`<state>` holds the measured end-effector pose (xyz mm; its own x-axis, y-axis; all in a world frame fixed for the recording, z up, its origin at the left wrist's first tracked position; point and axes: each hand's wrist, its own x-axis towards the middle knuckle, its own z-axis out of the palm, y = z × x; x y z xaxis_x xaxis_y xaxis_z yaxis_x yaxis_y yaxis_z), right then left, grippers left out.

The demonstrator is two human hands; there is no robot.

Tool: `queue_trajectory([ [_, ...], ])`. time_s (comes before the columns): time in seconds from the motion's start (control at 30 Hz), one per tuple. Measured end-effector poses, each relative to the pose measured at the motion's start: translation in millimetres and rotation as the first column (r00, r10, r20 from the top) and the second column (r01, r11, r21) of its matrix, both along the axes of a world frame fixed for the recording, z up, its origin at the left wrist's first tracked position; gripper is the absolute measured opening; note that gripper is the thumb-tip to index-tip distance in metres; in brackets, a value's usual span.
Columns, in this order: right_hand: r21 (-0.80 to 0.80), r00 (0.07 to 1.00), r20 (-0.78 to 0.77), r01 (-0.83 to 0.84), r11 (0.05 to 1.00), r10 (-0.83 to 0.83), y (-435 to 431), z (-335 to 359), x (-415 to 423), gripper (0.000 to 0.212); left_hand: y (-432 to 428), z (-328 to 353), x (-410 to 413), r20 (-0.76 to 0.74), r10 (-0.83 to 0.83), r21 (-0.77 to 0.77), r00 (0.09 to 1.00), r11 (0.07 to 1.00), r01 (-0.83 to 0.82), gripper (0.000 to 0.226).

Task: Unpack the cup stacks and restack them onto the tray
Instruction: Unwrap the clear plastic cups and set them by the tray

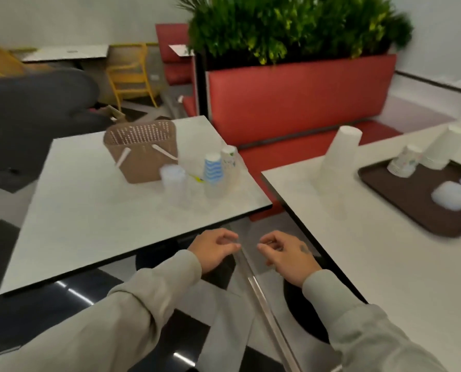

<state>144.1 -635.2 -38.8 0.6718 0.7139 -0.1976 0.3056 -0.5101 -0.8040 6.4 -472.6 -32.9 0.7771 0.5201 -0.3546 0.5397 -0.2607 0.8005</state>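
Partway through: some cup stacks (404,163) sit on the brown tray (401,202), while a tall white stack (339,162) on the right surface and three stacks (212,167) beside the basket (143,151) remain, and the left hand (214,251) and right hand (288,253) hover with fingers curled, whether around anything I cannot tell.

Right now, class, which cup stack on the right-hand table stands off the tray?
The tall plain white stack, on the tabletop left of the brown tray; the others there all sit on the tray.

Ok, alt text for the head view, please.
Left hand and right hand, fingers curled, hover between two white tables. Left table holds a brown basket and cup stacks; right table holds a tall white stack and a brown tray of cups.
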Motion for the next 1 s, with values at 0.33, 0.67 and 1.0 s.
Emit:
queue_trajectory([
  [0.33, -0.014, 0.989, -0.007, -0.148, 0.989, 0.148, 115.6, 20.2, 0.7, 0.02, 123.1, -5.6, -19.8, 0.089, 0.326, -0.029, 0.941, 0.945, -0.325, 0.025],
  [0.67, -0.041, 0.967, 0.096, -0.231, 0.972, 0.234, 274.8, 10.6, 8.0, 0.038, 267.7, -57.9, -10.8, -0.037, 0.421, -0.118, 0.906, 0.899, -0.422, 0.078],
  [1.0, -0.14, 0.919, 0.269, -0.257, 0.956, 0.287, 367.3, -25.5, 6.9, 0.062, 327.3, -103.2, 27.8, -0.062, 0.238, -0.071, 0.969, 0.968, -0.242, 0.113],
])
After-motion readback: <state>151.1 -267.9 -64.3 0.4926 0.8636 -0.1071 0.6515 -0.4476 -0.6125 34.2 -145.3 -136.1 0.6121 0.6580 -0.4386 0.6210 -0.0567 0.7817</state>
